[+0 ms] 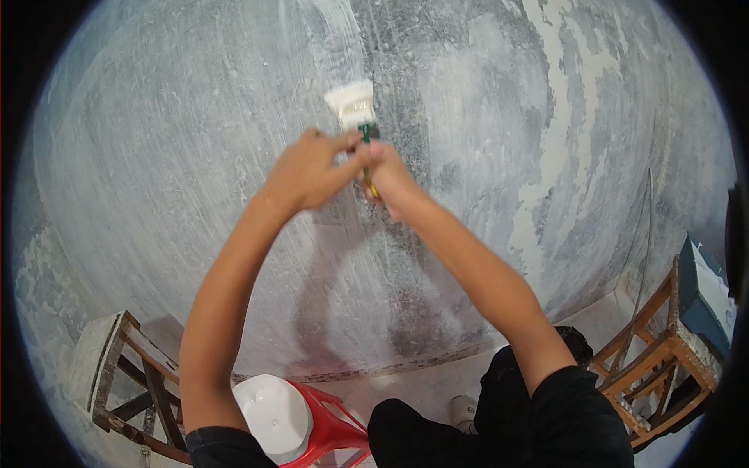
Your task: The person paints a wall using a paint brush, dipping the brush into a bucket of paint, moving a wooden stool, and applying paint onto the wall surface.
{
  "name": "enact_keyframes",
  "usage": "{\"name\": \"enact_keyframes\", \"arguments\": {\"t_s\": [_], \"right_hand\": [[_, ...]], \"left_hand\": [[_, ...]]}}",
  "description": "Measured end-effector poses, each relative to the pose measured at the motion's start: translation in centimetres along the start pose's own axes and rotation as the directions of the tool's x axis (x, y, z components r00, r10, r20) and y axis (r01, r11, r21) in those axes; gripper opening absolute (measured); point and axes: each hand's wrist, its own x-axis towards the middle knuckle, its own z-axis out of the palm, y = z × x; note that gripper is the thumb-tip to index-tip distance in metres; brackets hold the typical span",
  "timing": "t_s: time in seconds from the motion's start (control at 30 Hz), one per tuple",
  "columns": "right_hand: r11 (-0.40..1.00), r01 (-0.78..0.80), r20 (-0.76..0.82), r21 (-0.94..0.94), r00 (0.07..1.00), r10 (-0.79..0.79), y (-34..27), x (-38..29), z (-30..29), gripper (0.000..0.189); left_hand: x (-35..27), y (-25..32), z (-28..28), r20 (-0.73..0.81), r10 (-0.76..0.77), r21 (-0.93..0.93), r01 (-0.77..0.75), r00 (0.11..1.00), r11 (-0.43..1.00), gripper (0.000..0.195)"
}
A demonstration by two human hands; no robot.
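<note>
A flat paintbrush (354,105) with a wide white head and a green and yellow handle points up against the grey wall (175,146). My right hand (392,178) is closed around the handle's lower part. From the left, my left hand (310,167) has its index finger and thumb at the brush's neck, the thumb overlapping the right thumb; both hands are slightly blurred. Above the bristles runs a wet-looking white streak (336,35). A darker band of wall lies just right of the brush.
A red plastic stool (327,424) with a round white top or container (275,418) stands below my left arm. Worn wooden stools stand at left (134,357) and right (649,357); a blue-grey tray (690,292) holding white material rests on the right one. A thin rod (648,234) leans nearby.
</note>
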Motion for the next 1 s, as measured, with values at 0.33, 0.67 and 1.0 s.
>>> {"name": "enact_keyframes", "arguments": {"t_s": [0.33, 0.67, 1.0], "right_hand": [[0.992, -0.115, -0.041, 0.059, 0.992, 0.117, 7.0, -8.9, -2.1, 0.027], [0.973, 0.214, 0.003, -0.084, 0.977, -0.214, -8.8, 3.6, 1.5, 0.024], [0.914, 0.186, -0.253, -0.361, 0.924, -0.288, -12.4, 13.4, 4.8, 0.029]], "left_hand": [[-6.9, 2.1, 5.8, 0.116, 0.16, 0.011, -0.162, 0.98, 0.987, 0.077], [2.8, 3.6, -7.9, -0.199, 0.192, 0.295, -0.128, 0.961, 0.947, 0.078], [14.0, 0.1, -14.2, -0.239, 0.005, -0.098, -0.03, 0.971, 0.995, 0.068]]}}
